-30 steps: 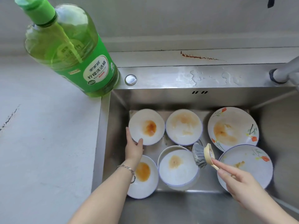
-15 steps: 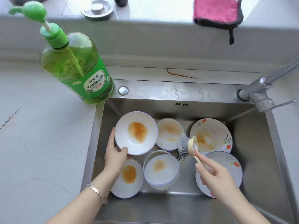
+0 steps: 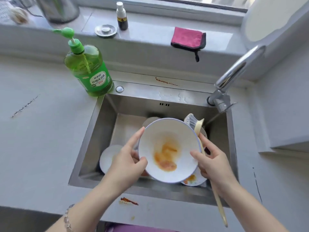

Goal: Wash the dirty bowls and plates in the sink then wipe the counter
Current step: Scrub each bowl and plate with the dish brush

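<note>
A white bowl smeared with orange sauce is held up over the steel sink. My left hand grips its left rim, thumb inside. My right hand holds the right rim and also the long handle of a dish brush, whose bristle head sticks up behind the bowl. Other dirty dishes lie in the sink below, mostly hidden: a white bowl at the left and a flowered plate under the held bowl.
A green dish soap bottle stands at the sink's back left corner. The faucet arches over the right side. A pink cloth, a sink plug and a small spray bottle sit on the ledge. Sauce stains mark the counter.
My left hand lifted the stained bowl out of the sink towards me. My right hand, still with the brush, came to the bowl's right rim. The view pulled back and up.
</note>
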